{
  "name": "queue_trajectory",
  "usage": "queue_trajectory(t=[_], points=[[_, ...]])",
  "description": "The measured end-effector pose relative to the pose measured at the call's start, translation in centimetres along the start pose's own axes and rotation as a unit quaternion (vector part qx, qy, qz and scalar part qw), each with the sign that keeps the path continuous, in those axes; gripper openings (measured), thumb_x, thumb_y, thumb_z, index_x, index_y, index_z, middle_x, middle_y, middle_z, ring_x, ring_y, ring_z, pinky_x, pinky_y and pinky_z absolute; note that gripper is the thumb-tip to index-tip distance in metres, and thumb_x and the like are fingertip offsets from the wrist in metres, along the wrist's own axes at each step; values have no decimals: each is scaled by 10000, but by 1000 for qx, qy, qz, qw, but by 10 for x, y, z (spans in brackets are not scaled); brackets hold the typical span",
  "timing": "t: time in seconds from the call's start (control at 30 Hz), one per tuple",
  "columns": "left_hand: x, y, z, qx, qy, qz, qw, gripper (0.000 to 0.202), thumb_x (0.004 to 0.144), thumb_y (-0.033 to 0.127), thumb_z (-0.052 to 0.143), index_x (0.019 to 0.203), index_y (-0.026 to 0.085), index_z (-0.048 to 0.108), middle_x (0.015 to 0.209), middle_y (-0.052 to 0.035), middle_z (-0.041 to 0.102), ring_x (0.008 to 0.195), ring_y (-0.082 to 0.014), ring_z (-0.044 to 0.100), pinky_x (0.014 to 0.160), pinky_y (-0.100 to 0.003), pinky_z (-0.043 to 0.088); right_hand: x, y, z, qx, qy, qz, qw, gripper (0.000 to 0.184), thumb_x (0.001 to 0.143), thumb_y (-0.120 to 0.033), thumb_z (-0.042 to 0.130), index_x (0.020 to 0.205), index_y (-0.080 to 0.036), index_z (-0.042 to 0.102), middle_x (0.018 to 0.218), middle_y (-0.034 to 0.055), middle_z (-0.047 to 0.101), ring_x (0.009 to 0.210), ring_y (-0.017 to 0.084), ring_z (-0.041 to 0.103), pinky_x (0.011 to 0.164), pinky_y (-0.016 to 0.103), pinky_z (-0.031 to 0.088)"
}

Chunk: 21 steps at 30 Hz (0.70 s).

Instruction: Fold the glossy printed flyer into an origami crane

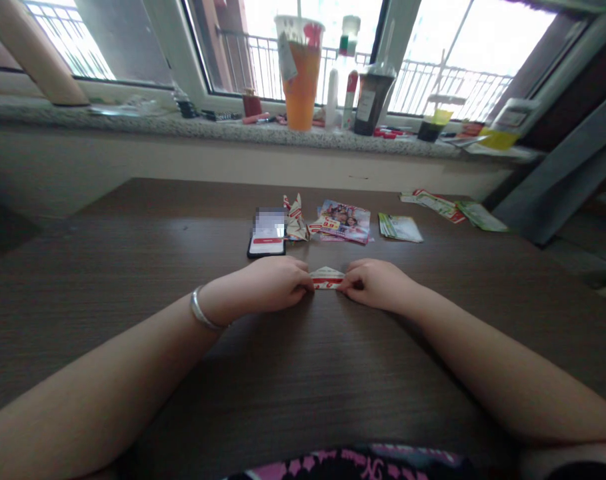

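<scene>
A small folded piece of printed paper (327, 277), white with red marks and a low peak at the top, lies on the dark wooden table (303, 373). My left hand (280, 283) pinches its left end, a silver bangle on that wrist. At the other end, my right hand (375, 283) has thumb and fingers closed on the paper. Just beyond my left hand rests a phone (267, 233) with a lit screen. Beside the phone stands a folded paper figure (297, 223) with red print.
Printed leaflets (350, 220) lie behind my hands, with a small stack of cards (401, 228) to their right. More paper strips (437, 203) are at the far right. A tall cup of orange drink (301, 80) and a dark drink cup (373, 100) stand on the windowsill (223, 130).
</scene>
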<state>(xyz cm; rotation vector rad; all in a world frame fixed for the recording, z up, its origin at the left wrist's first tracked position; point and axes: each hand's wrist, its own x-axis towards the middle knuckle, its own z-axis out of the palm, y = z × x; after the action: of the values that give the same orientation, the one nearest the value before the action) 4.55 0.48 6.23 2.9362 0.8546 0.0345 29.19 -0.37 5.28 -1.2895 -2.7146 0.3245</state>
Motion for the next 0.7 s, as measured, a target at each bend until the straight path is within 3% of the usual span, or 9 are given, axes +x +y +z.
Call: queue_trajectory(t=[0.13,0.23,0.53,0.7], points=[[0,3,-6,5,1,1,1000,264,881,259,541,1096,224,692,904,-44,678,829,-177,631,729,-263,475,7,25,5,179,-52,-52,981,215,842,-280,620,988,-214,764,824,39,672,752,147,607,694,255,442],[1,7,-7,30,-7,15,999,267,890,244,527,1094,224,699,897,-53,659,820,-185,620,729,-279,474,8,35,9,226,-56,-69,970,227,842,-295,630,1010,-214,759,837,41,667,775,153,599,710,263,442],[-1,10,-4,36,2,16,999,237,895,226,510,989,212,728,896,-62,652,840,-188,612,770,-295,482,7,34,10,228,-37,-68,970,204,836,-290,634,962,-194,762,806,34,645,701,126,550,640,240,407],[-1,11,3,25,59,8,998,198,891,244,536,930,186,721,959,-74,656,870,-177,613,813,-287,487,3,25,6,168,-2,-85,982,165,823,-194,612,914,-189,750,757,11,612,656,109,543,634,228,402]])
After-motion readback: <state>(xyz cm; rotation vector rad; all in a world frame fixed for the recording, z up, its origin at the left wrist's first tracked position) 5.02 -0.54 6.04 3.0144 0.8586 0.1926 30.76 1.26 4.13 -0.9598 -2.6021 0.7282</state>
